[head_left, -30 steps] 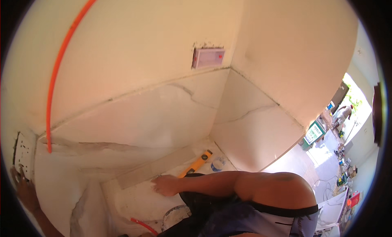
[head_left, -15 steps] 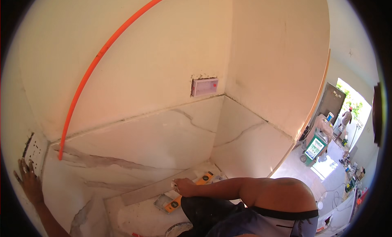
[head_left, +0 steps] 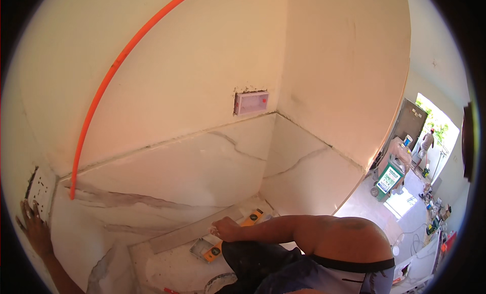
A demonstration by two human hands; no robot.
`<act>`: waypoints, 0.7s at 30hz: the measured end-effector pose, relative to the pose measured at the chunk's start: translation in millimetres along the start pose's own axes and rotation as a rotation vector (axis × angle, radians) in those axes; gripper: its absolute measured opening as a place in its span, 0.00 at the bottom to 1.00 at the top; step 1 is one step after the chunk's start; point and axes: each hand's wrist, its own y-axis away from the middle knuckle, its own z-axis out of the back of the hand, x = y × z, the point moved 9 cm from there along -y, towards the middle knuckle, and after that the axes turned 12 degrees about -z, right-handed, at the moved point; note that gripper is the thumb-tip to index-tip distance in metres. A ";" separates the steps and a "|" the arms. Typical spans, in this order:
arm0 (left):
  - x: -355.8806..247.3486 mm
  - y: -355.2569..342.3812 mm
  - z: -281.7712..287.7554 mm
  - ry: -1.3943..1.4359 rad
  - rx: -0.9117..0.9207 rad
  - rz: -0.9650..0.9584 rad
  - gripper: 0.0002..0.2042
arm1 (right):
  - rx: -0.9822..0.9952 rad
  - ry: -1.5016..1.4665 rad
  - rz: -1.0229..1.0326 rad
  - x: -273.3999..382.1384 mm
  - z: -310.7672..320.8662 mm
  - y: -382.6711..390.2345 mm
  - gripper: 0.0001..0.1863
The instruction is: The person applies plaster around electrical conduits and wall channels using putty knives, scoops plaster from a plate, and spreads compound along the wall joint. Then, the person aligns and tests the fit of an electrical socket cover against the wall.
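The yellow spirit level [head_left: 251,218] lies aslant on a pale surface [head_left: 172,266], its middle covered by the person's right hand [head_left: 226,228] and forearm, so that only its far end and its near end show. That hand is mostly closed, fingers curled inward, above the level; something pale shows at the fingertips, but whether it is gripped, or is the fingers themselves, I cannot tell. Just left of the level's near end is a small grey rectangular piece [head_left: 197,247], and a long greyish strip [head_left: 187,230] runs along the level's left side, near the foot of the wall. Below the level is the rim of a round container [head_left: 207,282], partly hidden by dark clothing [head_left: 255,256].

Well to the left of the level, the left hand [head_left: 38,233] is open with its fingers spread, grasping nothing visible, against the side wall just below a white plate with holes [head_left: 40,190]; whether the fingertips touch the plate is unclear. Behind the level, veined white tile [head_left: 167,177] covers the lower wall, and higher up from it sits a pinkish recessed box [head_left: 252,103]. An orange tube [head_left: 112,71] curves down the wall, left of the level. Far to the level's right stand a green wheeled bin [head_left: 390,180] and, beyond it, another person [head_left: 427,144].
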 end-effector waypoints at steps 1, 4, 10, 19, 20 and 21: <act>0.0 0.3 -0.1 -0.001 0.019 -0.005 0.35 | 0.005 -0.004 -0.001 0.5 0.8 0.2 0.17; 0.5 -0.7 -4.0 -0.001 0.036 -0.015 0.34 | -0.030 -0.037 -0.025 -1.0 5.7 -0.7 0.17; 4.3 -3.6 -17.0 -0.031 0.013 -0.013 0.36 | -0.144 -0.096 -0.041 -4.3 10.1 -4.0 0.13; 2.8 -2.1 -13.7 -0.148 0.049 -0.009 0.39 | -0.008 -0.127 -0.064 -10.5 -5.7 -5.2 0.14; 0.3 -2.3 -6.3 -0.171 -0.001 -0.025 0.39 | -0.042 -0.108 -0.027 -6.8 -2.6 -4.6 0.14; 1.1 -1.3 -6.9 -0.159 0.039 -0.005 0.39 | -0.038 -0.086 -0.034 -6.8 -2.5 -4.9 0.15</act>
